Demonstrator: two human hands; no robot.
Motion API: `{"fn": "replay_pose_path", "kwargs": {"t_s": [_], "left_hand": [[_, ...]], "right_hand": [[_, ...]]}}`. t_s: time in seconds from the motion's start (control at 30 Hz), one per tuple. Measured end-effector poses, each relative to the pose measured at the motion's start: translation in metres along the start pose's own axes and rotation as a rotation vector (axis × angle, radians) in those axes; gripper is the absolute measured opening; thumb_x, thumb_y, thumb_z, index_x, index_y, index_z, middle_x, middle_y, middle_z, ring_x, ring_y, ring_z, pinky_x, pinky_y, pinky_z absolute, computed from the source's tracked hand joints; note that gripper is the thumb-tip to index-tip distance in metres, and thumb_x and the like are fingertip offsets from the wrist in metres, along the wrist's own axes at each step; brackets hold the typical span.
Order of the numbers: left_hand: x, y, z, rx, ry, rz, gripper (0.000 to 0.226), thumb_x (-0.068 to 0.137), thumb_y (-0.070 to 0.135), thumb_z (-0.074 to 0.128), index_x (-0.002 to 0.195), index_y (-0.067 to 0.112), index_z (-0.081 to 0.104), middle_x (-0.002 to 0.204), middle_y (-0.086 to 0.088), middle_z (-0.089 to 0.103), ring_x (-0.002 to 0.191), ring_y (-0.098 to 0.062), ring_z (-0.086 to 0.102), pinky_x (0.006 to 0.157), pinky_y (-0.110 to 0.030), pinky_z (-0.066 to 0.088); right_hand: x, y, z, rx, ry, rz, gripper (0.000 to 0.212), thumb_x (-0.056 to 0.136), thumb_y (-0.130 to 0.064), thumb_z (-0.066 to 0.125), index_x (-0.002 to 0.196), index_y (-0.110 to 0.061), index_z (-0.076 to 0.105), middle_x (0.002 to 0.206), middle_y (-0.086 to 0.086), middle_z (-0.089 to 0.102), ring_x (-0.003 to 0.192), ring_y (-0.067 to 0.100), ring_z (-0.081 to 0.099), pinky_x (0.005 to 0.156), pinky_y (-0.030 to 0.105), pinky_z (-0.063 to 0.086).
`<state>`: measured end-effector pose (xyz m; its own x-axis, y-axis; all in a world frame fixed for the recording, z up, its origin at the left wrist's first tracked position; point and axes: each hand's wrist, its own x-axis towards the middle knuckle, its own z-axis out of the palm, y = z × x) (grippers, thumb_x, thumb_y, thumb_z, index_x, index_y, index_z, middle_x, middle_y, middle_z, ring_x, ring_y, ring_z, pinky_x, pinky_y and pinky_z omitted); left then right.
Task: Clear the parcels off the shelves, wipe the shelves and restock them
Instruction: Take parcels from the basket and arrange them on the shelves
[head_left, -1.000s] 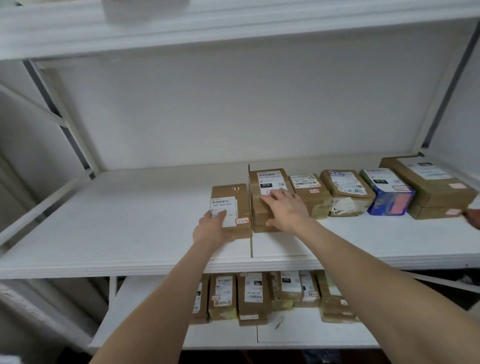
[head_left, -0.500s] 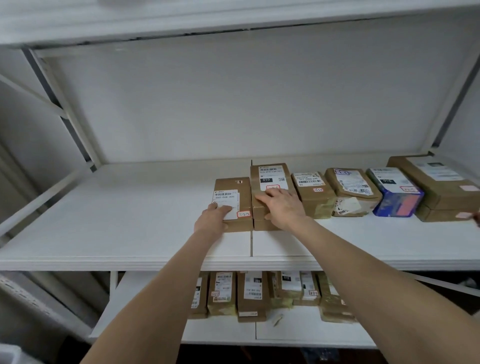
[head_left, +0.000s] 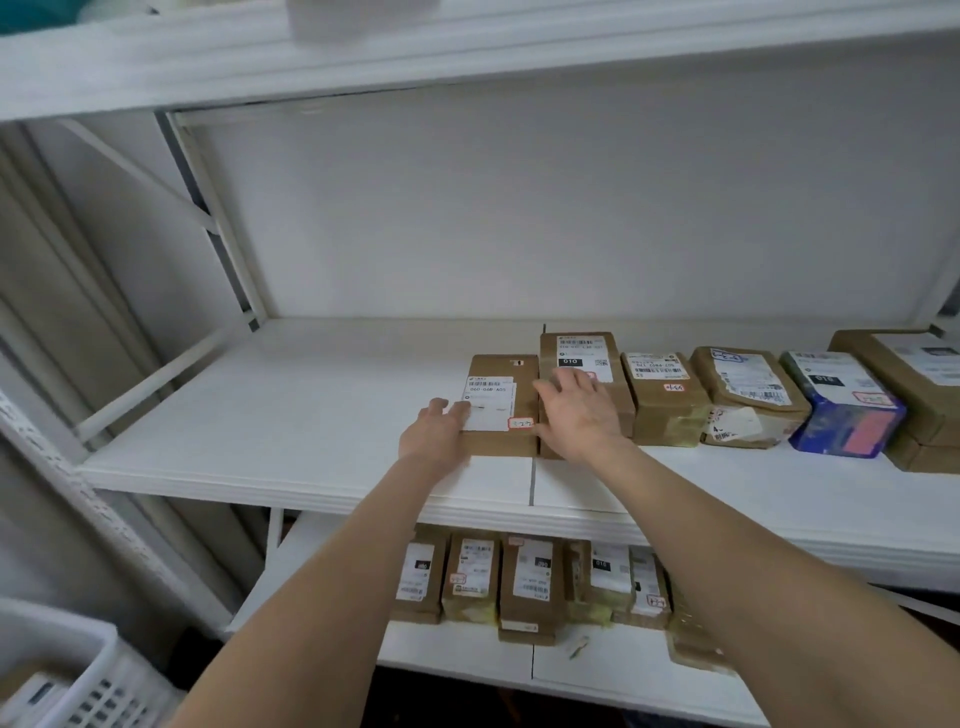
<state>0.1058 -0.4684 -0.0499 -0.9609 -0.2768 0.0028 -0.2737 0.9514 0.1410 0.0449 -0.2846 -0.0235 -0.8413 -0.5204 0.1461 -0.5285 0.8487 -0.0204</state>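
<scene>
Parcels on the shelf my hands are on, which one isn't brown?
The blue-wrapped parcel, second from the right in view, between a crumpled brown parcel and a large brown box. Every other parcel in that row is brown.

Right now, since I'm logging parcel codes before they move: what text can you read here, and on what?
"060-06B-A05": white label on the leftmost upper-shelf parcel.
"010": black tag on the parcel beside it.
"010": black tag on a lower-shelf parcel.
Barcodes, small print and red-edged stickers: too blurred to read.
</scene>
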Motion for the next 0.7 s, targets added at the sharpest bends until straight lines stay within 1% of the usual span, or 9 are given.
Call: {"fn": "replay_pose_path", "kwargs": {"t_s": [0.1, 0.2, 0.33, 0.43, 0.53, 0.7], "left_hand": [[-0.022, -0.014, -0.006, 0.018, 0.011, -0.072, 0.072, 0.087, 0.026, 0.066, 0.147, 0.027, 0.026, 0.152, -0.004, 0.023, 0.136, -0.024, 0.032, 0.094, -0.04, 0.047], [-0.049, -0.03, -0.006, 0.033, 0.004, -0.15, 0.072, 0.088, 0.027, 0.066, 0.148, 0.025, 0.025, 0.153, -0.005, 0.022, 0.137, -0.024, 0.031, 0.096, -0.039, 0.046], [-0.091, -0.057, -0.004, 0.08, -0.006, -0.247, 0.073, 0.089, 0.029, 0.065, 0.148, 0.022, 0.024, 0.153, -0.008, 0.021, 0.137, -0.026, 0.031, 0.1, -0.039, 0.044], [-0.124, -0.086, -0.006, 0.101, -0.008, -0.331, 0.072, 0.089, 0.029, 0.065, 0.148, 0.022, 0.024, 0.151, -0.008, 0.023, 0.136, -0.026, 0.031, 0.098, -0.039, 0.044], [-0.158, -0.123, -0.008, 0.1, -0.007, -0.426, 0.072, 0.088, 0.03, 0.066, 0.147, 0.02, 0.026, 0.149, -0.009, 0.025, 0.135, -0.027, 0.032, 0.095, -0.039, 0.045], [-0.21, -0.196, -0.006, 0.083, -0.011, -0.561, 0.069, 0.087, 0.028, 0.065, 0.145, 0.02, 0.03, 0.147, -0.009, 0.028, 0.131, -0.028, 0.036, 0.089, -0.039, 0.047]], "right_hand": [[-0.001, -0.026, 0.0, 0.018, 0.009, -0.083, 0.057, 0.096, -0.04, 0.05, 0.146, -0.019, 0.033, 0.152, 0.009, 0.028, 0.142, 0.029, 0.021, 0.116, 0.043, 0.023], [-0.004, -0.059, 0.006, 0.044, -0.023, -0.175, 0.06, 0.095, -0.041, 0.054, 0.147, -0.02, 0.031, 0.154, 0.009, 0.025, 0.144, 0.029, 0.017, 0.117, 0.043, 0.021], [-0.014, -0.11, 0.019, 0.069, -0.042, -0.297, 0.061, 0.094, -0.041, 0.056, 0.146, -0.02, 0.033, 0.153, 0.009, 0.027, 0.144, 0.029, 0.017, 0.118, 0.042, 0.019], [-0.023, -0.153, 0.03, 0.07, -0.045, -0.388, 0.058, 0.094, -0.039, 0.056, 0.145, -0.019, 0.035, 0.151, 0.009, 0.029, 0.143, 0.029, 0.019, 0.116, 0.041, 0.021], [-0.033, -0.198, 0.041, 0.097, -0.071, -0.458, 0.053, 0.094, -0.032, 0.055, 0.142, -0.018, 0.037, 0.15, 0.01, 0.03, 0.141, 0.029, 0.02, 0.115, 0.04, 0.022], [-0.047, -0.281, 0.054, 0.103, -0.091, -0.564, 0.05, 0.093, -0.03, 0.056, 0.138, -0.016, 0.04, 0.145, 0.009, 0.034, 0.136, 0.028, 0.026, 0.11, 0.039, 0.028]]}}
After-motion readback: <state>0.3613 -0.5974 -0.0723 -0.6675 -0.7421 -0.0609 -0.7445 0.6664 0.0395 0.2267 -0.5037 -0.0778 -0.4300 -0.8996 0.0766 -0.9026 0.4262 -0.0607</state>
